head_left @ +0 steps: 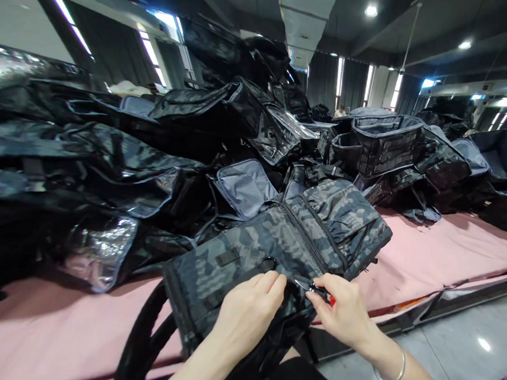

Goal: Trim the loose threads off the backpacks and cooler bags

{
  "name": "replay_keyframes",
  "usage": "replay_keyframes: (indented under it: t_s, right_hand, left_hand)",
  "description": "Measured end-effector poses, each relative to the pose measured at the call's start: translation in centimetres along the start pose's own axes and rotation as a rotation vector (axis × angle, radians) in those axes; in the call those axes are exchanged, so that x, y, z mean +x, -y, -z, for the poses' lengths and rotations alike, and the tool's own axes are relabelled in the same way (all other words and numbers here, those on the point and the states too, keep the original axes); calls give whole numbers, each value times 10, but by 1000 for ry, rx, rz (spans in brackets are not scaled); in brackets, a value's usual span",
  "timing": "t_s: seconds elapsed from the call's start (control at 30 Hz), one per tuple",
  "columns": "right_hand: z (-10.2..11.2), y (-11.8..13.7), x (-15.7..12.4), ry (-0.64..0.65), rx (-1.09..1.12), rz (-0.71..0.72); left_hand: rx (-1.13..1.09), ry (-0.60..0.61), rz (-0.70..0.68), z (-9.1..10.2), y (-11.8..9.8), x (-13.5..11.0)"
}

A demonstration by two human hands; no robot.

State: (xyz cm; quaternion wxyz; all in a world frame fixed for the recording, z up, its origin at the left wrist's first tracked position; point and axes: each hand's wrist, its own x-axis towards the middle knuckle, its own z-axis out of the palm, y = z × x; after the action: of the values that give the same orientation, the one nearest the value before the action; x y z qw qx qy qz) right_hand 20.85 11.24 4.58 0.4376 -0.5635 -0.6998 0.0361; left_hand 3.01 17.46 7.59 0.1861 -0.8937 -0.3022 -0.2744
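A dark camouflage backpack [284, 240] lies on its back at the near edge of the pink table [443, 254]. My left hand [246, 316] is closed, its fingers gripping the bag's fabric at the lower front seam. My right hand [343, 313] pinches a small tool with a red handle and dark metal tip [320, 291] against the same seam, just right of my left hand. A silver bangle [392, 373] circles my right wrist. The bag's black shoulder straps [143, 334] hang over the table edge.
A tall heap of black glossy and camouflage bags [118, 160] fills the table's left and middle. More open bags [386, 142] stand at the back right. Grey shiny floor [466, 344] runs along the right. A person [341, 111] is far behind.
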Motion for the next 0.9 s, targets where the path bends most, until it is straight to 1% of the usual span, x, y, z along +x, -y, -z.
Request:
replay_keyframes:
  t_s: [0.1,0.17,0.23,0.3,0.4,0.5,0.57,0.63,0.7,0.77,0.83,0.9]
  right_hand:
    - [0,-1,-1,-9,-37,-9]
    - [0,-1,-2,-16,-56,-6]
    - [1,-1,-3,-11,-61,-1]
    - [1,0,-3,-2,-61,4]
    - [2,1,-4,10,-64,8]
    - [3,3,-3,23,-63,8]
    - [3,6,-2,33,-63,9]
    - [4,8,-1,46,-74,12]
    - [3,11,-1,53,-90,18]
    - [2,12,-1,52,-95,20]
    - [1,12,-1,46,-89,14]
    - [-1,12,-1,43,-86,5]
  left_hand:
    - [-279,-139,114,6,7,-1]
    - [-402,-171,215,12,12,-1]
    - [-439,-178,288,15,17,0]
    - [-436,-170,317,14,20,0]
    - [-371,-128,261,6,22,-3]
    - [-248,-45,168,-3,21,-6]
    - [-162,8,139,-6,18,-7]
    - [-90,37,110,-7,14,-6]
    - [-32,33,67,-7,11,-6]
    - [-4,-11,30,-6,9,-6]
    - [-36,-80,33,-4,8,-5]
    - [-112,-131,67,-2,8,-5]
